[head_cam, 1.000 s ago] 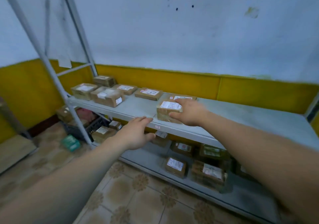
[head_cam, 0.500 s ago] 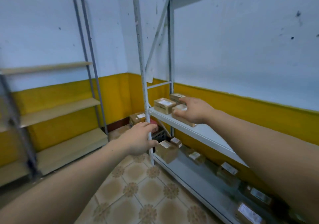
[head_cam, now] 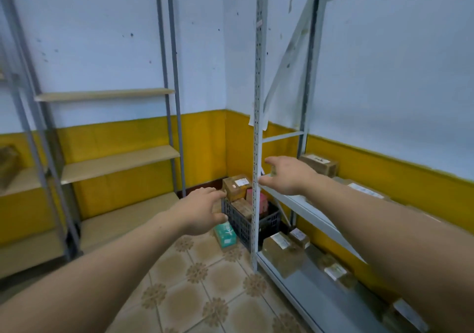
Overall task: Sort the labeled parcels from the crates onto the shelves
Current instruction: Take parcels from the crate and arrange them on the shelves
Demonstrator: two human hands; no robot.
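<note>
From the head camera, we hold both hands out empty: our left hand (head_cam: pixel 202 213) loosely open, fingers curled, our right hand (head_cam: pixel 288 176) open with fingers spread. Just beyond our left hand a dark crate (head_cam: pixel 247 223) sits on the floor, holding labeled parcels (head_cam: pixel 237 187). Past our right hand one parcel (head_cam: pixel 319 164) rests on the grey metal shelf (head_cam: pixel 302 204); more lie on the level below it

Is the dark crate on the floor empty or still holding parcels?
Still holding parcels: the dark crate has brown boxes and a pink one standing above its rim.
</note>
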